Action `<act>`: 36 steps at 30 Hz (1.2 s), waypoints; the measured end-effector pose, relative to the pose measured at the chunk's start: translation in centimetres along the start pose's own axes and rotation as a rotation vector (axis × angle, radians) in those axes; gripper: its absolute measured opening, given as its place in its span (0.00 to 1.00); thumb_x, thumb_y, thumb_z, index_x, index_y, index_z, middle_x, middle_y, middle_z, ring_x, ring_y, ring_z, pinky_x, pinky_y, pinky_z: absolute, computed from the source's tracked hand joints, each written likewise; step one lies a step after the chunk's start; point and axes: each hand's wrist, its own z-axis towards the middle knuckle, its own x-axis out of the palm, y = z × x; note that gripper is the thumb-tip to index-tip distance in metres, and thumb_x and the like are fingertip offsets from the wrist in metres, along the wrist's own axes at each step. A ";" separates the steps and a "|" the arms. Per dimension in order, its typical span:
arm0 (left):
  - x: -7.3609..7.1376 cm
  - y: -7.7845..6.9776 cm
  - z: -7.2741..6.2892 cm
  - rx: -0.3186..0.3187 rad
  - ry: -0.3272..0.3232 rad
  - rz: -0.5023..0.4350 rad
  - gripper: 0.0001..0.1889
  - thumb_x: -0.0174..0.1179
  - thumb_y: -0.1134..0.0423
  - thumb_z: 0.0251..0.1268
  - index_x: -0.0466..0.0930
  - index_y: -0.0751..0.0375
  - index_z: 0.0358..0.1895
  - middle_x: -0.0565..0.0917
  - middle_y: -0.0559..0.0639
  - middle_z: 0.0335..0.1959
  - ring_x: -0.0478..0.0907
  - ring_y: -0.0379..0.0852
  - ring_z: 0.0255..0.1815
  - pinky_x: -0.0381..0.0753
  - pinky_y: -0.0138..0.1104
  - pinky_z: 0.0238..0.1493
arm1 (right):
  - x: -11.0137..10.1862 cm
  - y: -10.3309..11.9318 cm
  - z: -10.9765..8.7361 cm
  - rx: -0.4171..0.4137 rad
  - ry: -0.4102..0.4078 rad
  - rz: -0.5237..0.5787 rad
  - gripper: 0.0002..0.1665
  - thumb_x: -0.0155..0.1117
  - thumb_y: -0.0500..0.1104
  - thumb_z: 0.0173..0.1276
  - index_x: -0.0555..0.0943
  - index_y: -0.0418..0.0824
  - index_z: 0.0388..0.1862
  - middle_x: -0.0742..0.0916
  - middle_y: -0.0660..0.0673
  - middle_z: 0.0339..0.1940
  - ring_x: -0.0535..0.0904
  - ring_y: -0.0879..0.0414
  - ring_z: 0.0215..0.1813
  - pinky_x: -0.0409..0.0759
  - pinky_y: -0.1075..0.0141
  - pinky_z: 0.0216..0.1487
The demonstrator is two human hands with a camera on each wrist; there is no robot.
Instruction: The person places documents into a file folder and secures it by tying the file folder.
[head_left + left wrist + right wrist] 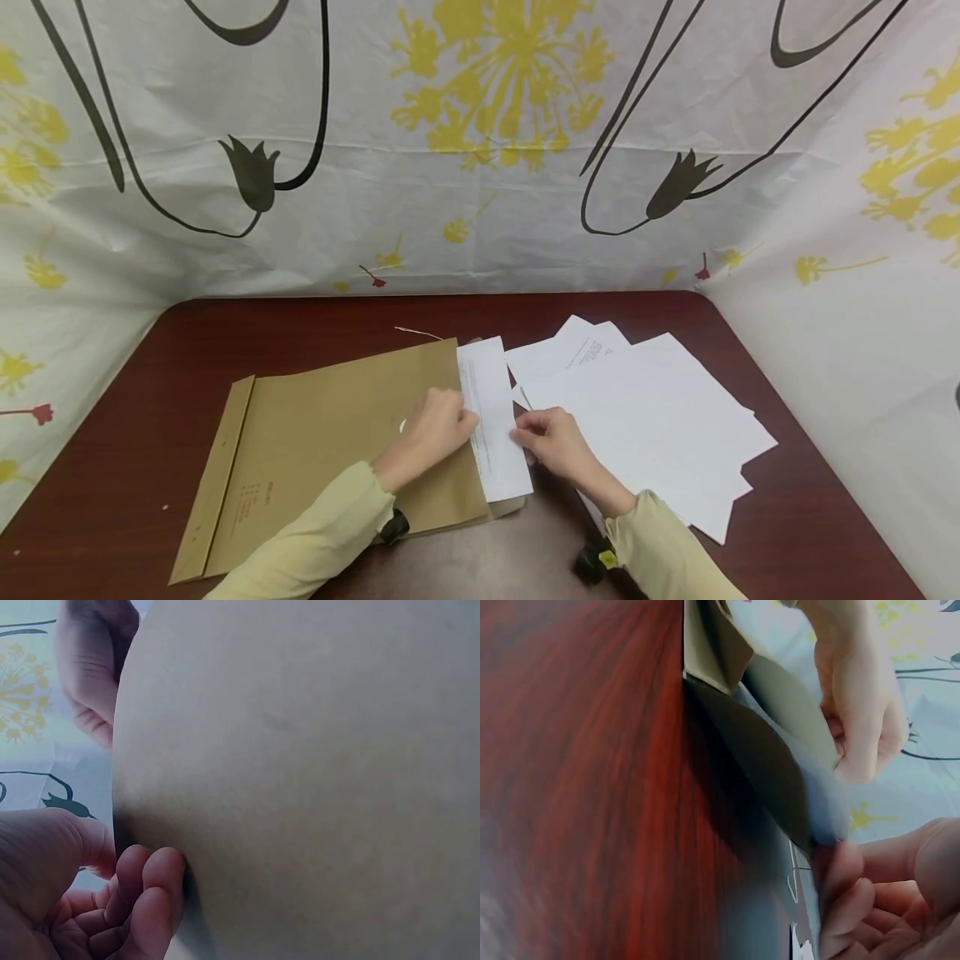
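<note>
A brown paper document envelope with small red print lies on the table, its open end toward the right. White printed paper sticks out of that end. My left hand pinches the upper layer of the envelope at its mouth, thumb on one side and fingertips on the other. At the outer edge of the paper, my right hand pinches it between thumb and curled fingers. The right wrist view shows the envelope's mouth gaping, with paper between its layers. Most of the paper is hidden inside.
Several loose white sheets lie fanned out on the right of the dark red-brown table. A thin white string trails beyond the envelope's far edge. A flower-patterned sheet hangs around the table's back and sides.
</note>
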 end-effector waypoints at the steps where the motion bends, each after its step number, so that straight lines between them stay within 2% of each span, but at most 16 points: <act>1: 0.0 0.0 0.0 0.000 0.003 -0.002 0.19 0.54 0.70 0.47 0.54 0.51 0.10 0.53 0.40 0.09 0.52 0.34 0.11 0.53 0.26 0.11 | 0.0 -0.1 0.1 -0.001 0.010 -0.027 0.06 0.61 0.30 0.60 0.82 0.34 0.24 0.75 0.48 0.10 0.68 0.63 0.13 0.68 0.71 0.16; 5: -0.1 -0.1 -0.1 0.003 0.007 -0.002 0.19 0.54 0.70 0.47 0.55 0.52 0.10 0.53 0.40 0.09 0.52 0.35 0.11 0.53 0.26 0.12 | 0.2 -0.3 0.4 0.012 0.056 -0.100 0.10 0.60 0.30 0.60 0.79 0.35 0.19 0.75 0.49 0.10 0.69 0.63 0.13 0.68 0.72 0.16; 7: -0.1 -0.1 -0.1 0.000 0.006 0.001 0.19 0.55 0.69 0.48 0.55 0.52 0.10 0.53 0.40 0.09 0.52 0.35 0.11 0.53 0.26 0.12 | 0.3 -0.4 0.6 0.036 0.079 -0.093 0.11 0.59 0.30 0.61 0.78 0.35 0.18 0.75 0.49 0.09 0.70 0.62 0.13 0.68 0.72 0.15; 11: -0.1 0.0 -0.1 -0.005 -0.003 0.009 0.19 0.55 0.70 0.48 0.55 0.52 0.09 0.53 0.40 0.09 0.52 0.35 0.11 0.53 0.26 0.12 | 0.5 -1.0 0.9 0.144 0.106 0.007 0.10 0.57 0.31 0.63 0.78 0.34 0.22 0.76 0.49 0.09 0.71 0.61 0.12 0.66 0.72 0.15; 14: -0.1 0.1 -0.1 0.001 -0.005 0.008 0.20 0.55 0.69 0.48 0.55 0.52 0.09 0.53 0.40 0.09 0.52 0.35 0.11 0.52 0.26 0.11 | 0.7 -1.5 1.1 0.219 0.087 0.085 0.08 0.56 0.33 0.64 0.78 0.34 0.26 0.76 0.49 0.09 0.70 0.61 0.10 0.64 0.72 0.14; 16: -0.1 0.1 -0.1 0.005 -0.003 0.008 0.19 0.55 0.69 0.48 0.56 0.52 0.09 0.53 0.40 0.09 0.52 0.35 0.11 0.52 0.26 0.11 | 0.9 -1.7 1.3 0.231 0.071 0.106 0.08 0.55 0.33 0.65 0.79 0.34 0.27 0.75 0.49 0.08 0.69 0.62 0.09 0.64 0.72 0.13; 20: 0.0 0.2 -0.1 0.007 0.001 0.019 0.19 0.55 0.69 0.48 0.56 0.53 0.10 0.54 0.41 0.09 0.52 0.35 0.11 0.52 0.26 0.12 | 1.0 -2.0 1.4 0.193 0.081 0.134 0.08 0.55 0.33 0.65 0.77 0.35 0.26 0.74 0.50 0.08 0.69 0.62 0.09 0.63 0.73 0.13; 27: 0.0 0.3 0.0 0.016 -0.004 0.015 0.19 0.55 0.69 0.48 0.56 0.53 0.09 0.53 0.40 0.09 0.52 0.35 0.12 0.52 0.26 0.12 | 0.7 -1.9 1.4 0.058 0.111 0.178 0.09 0.53 0.31 0.67 0.75 0.35 0.26 0.74 0.48 0.09 0.69 0.60 0.11 0.66 0.73 0.14; 36: 0.0 0.5 -0.2 0.016 0.007 0.003 0.18 0.55 0.69 0.48 0.57 0.54 0.10 0.54 0.41 0.09 0.53 0.36 0.11 0.53 0.26 0.12 | 0.9 -1.8 1.4 0.057 0.120 0.216 0.09 0.52 0.30 0.67 0.76 0.33 0.27 0.74 0.49 0.09 0.68 0.60 0.11 0.66 0.73 0.14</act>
